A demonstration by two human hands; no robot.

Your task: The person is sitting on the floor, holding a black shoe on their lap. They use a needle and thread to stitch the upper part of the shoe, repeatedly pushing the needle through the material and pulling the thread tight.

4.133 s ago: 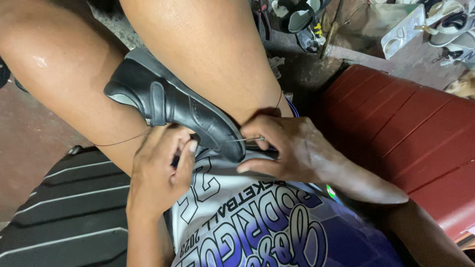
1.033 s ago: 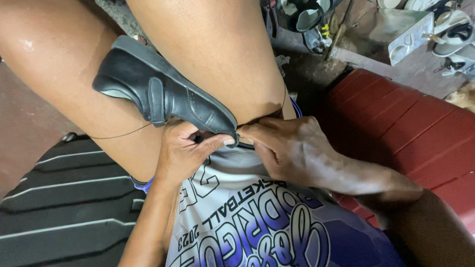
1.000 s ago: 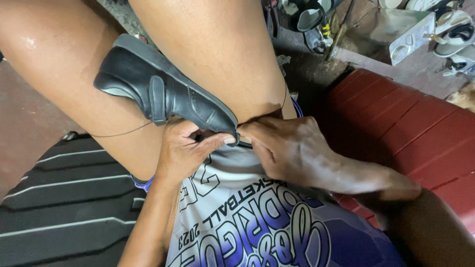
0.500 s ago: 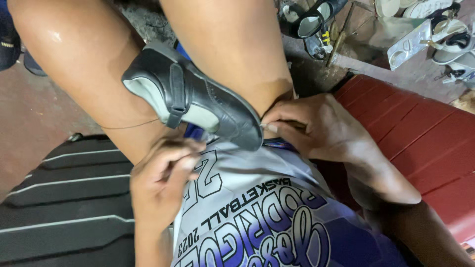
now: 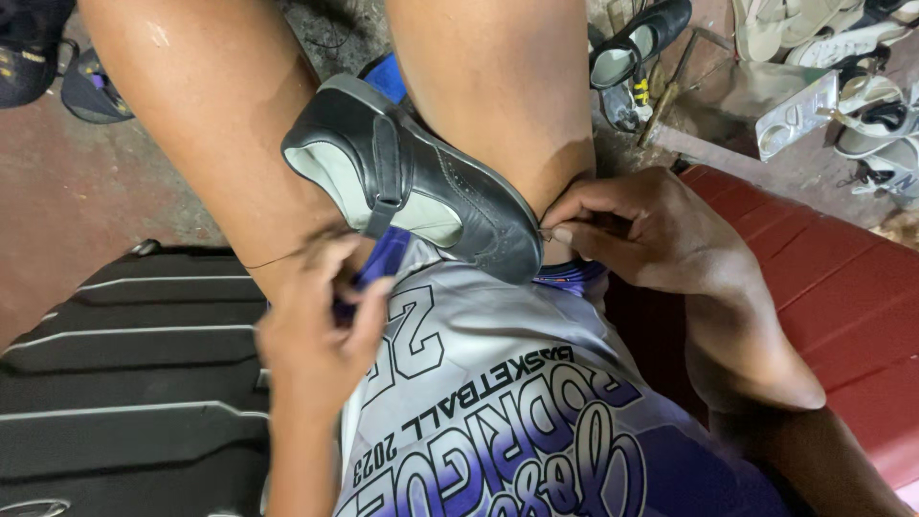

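Pulled back from the black shoe (image 5: 412, 187), left hand (image 5: 321, 330) pinches thread; right hand (image 5: 641, 230) pinches its toe.

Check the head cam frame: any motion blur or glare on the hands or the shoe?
Head view: left hand is smeared by motion blur, fingers indistinct; right hand is sharper, pinched at the toe of the black strap shoe, which is crisp with a soft sheen on the leather; a wet-looking highlight sits on the left thigh; lighting is even, shadows soft.
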